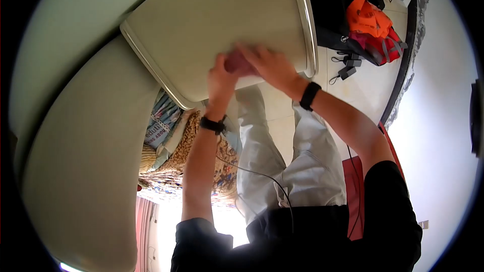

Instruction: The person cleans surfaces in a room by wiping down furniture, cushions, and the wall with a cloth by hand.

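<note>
A small maroon item [240, 64], blurred and too unclear to name, is between my two hands over the front part of a beige, metal-edged tabletop [227, 10]. My left hand [221, 81] has its fingers curled round the item's left side. From the right, my right hand [272, 68] holds the same item, its fingers smeared by motion and partly over the top. Both wrists wear black bands.
A black bag [330, 15], an orange bag [368, 16] and black adapters [348, 72] lie on the floor at the upper right. Patterned fabric [189, 146] is below the table's left corner. A large beige panel [91, 161] fills the left. A thin cable crosses my lap.
</note>
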The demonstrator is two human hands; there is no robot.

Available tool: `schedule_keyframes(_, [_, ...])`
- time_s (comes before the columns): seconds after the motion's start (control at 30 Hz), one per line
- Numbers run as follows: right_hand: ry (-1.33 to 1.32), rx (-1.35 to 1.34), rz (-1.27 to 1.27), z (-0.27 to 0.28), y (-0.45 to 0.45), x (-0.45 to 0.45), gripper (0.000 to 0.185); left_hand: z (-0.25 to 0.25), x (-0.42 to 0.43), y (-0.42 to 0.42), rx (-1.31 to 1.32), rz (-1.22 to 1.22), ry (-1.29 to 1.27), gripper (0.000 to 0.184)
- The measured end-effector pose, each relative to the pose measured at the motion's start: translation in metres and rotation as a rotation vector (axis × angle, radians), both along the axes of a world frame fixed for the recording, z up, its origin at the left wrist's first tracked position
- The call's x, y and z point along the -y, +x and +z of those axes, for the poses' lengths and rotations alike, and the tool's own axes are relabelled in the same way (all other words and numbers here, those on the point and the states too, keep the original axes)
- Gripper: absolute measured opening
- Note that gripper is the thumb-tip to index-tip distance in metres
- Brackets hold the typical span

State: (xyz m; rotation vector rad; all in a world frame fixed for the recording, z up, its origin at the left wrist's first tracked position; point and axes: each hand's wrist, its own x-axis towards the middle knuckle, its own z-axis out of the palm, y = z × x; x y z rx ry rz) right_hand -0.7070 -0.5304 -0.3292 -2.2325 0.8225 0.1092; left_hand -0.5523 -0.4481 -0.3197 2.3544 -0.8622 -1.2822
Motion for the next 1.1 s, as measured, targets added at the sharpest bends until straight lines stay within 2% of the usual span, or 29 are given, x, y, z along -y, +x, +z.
schedule_keyframes(0.13, [-0.034, -0.035, -0.186, -0.001, 0.02, 0.044, 0.064, -0.005, 0.061, 0.006, 0.059, 0.081, -0.172, 0.034])
schedule_keyframes(0.2, [-0.075, -0.09, -0.281, 0.001, 0.026, 0.066, 0.062, -0.011, 0.091, 0.01, 0.052, 0.042, -0.223, 0.035])
schedule_keyframes(0.3, [-0.163, -0.215, -0.281, 0.008, 0.026, 0.092, 0.058, -0.026, 0.117, 0.008, 0.062, 0.019, -0.321, 0.037])
schedule_keyframes(0.33, [-0.22, -0.177, -0.265, 0.008, 0.021, 0.098, 0.056, -0.027, 0.12, 0.004, 0.069, 0.016, -0.352, 0.038])
schedule_keyframes(0.43, [-0.297, -0.2, -0.199, -0.001, 0.008, 0.101, 0.055, -0.032, 0.12, -0.014, 0.003, 0.135, -0.324, 0.04])
schedule_keyframes(0.47, [-0.349, -0.162, -0.187, -0.009, 0.001, 0.098, 0.056, -0.036, 0.115, -0.018, -0.012, 0.143, -0.362, 0.037])
schedule_keyframes(0.6, [-0.246, -0.184, -0.252, -0.005, -0.007, 0.074, 0.066, -0.027, 0.097, -0.03, -0.103, 0.191, -0.346, 0.039])
schedule_keyframes(0.8, [-0.168, -0.134, -0.184, 0.0, 0.01, 0.018, 0.069, -0.022, 0.033, -0.009, -0.075, 0.079, -0.246, 0.038])
schedule_keyframes(0.9, [-0.11, -0.067, -0.117, -0.007, 0.031, -0.006, 0.064, -0.023, -0.006, 0.009, -0.141, 0.235, -0.2, 0.037])
schedule_keyframes(1.0, [-0.018, 0.039, -0.086, -0.014, 0.072, -0.027, 0.061, -0.024, -0.042, 0.037, -0.115, 0.353, -0.257, 0.048])
schedule_keyframes(1.1, [0.062, 0.119, -0.082, -0.012, 0.12, -0.037, 0.059, -0.048, -0.069, 0.063, -0.063, 0.493, -0.46, 0.048])
